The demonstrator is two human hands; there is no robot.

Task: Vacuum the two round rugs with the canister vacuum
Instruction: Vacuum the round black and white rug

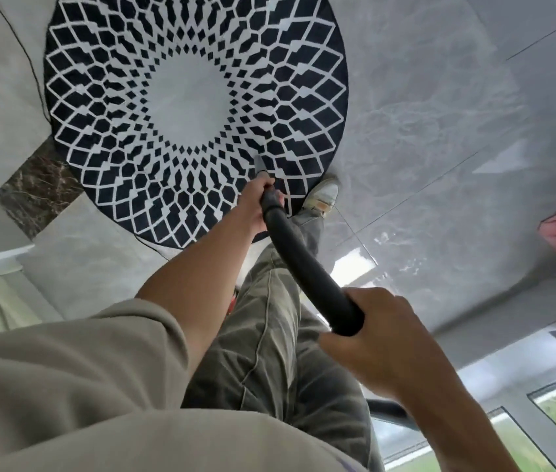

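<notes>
Below my head camera, the round rug lies flat on glossy grey floor tiles, and I'm mid-pass on it. My left hand wraps the black hose near the nozzle, which seems to touch the pattern; my right hand clamps the hose's rear. Second rug and canister: unseen, so presumably still ahead.

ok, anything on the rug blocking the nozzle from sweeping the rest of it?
Nothing visible does. The nozzle sits on the round rug near its close edge, and the patterned surface ahead is bare. The shoe stands at the rug's rim, beside the nozzle. Both hands, left and right, grip the hose.
</notes>
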